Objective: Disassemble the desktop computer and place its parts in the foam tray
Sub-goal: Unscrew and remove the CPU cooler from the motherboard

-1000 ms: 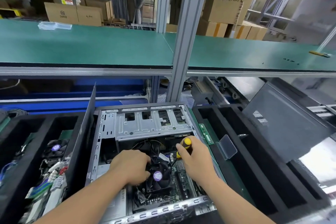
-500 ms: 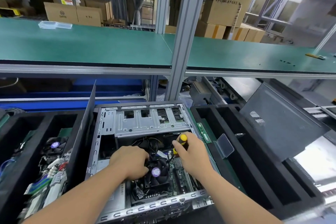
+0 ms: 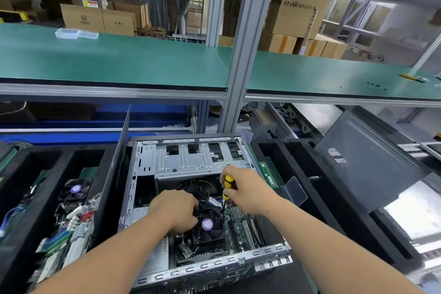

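The left hand [image 3: 175, 212] reaches into the open desktop computer case [image 3: 143, 174], its fingers curled down on the left edge of the black cooler fan [image 3: 210, 224] with the purple hub; how firmly it grips is hidden under the knuckles. Just to the right, the right hand [image 3: 248, 190] is wrapped around the yellow-and-black handle of a screwdriver [image 3: 228, 185], shaft pointing down to the motherboard [image 3: 241, 224] beside the fan's far right corner. The case lies on its side on the desk, between two black foam trays. The left foam tray [image 3: 14, 210] holds another fan, boards and cables; the right foam tray [image 3: 310, 210] carries a green memory stick [image 3: 268, 174] along its near wall and a small clear plastic piece [image 3: 296, 190]. A dark side panel [image 3: 365, 164] leans further right. Beyond, a green shelf [image 3: 119, 59] spans the frame on an aluminium post [image 3: 248, 55], with cardboard boxes [image 3: 296, 7] stacked behind.
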